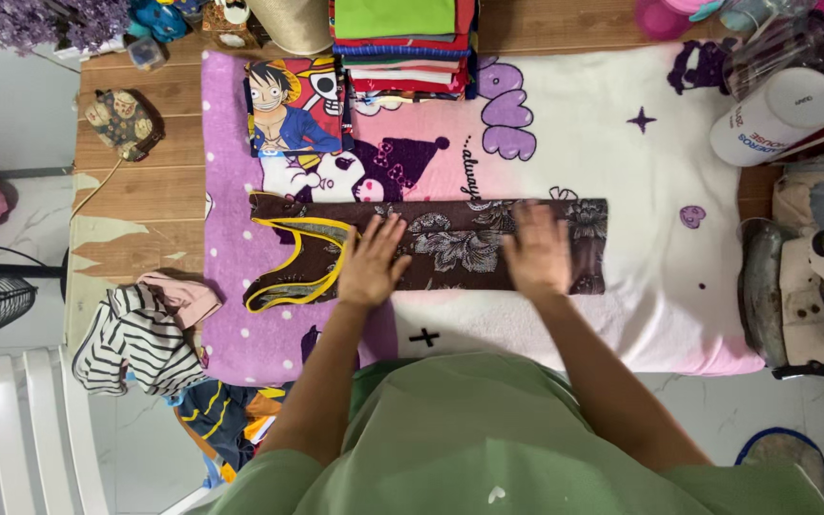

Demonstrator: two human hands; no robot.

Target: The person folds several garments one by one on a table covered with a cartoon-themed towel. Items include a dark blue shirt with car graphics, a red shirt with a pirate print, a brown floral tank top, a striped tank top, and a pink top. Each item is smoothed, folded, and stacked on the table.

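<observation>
A brown garment (pixel 450 246) with a pale flower print and yellow trim lies folded into a long strip across a pink and white printed blanket (pixel 622 172). My left hand (pixel 372 262) rests flat on it near the yellow-trimmed armhole end, fingers spread. Pressed flat on the strip further right is my right hand (pixel 536 253). Neither hand grips the cloth.
A stack of folded clothes (pixel 402 43) and a folded cartoon-print cloth (pixel 293 105) sit at the blanket's far edge. A heap of unfolded clothes (pixel 150 334) hangs off the table's left side. An iron (pixel 808 291) stands at the right, a white cylinder (pixel 774 114) beyond it.
</observation>
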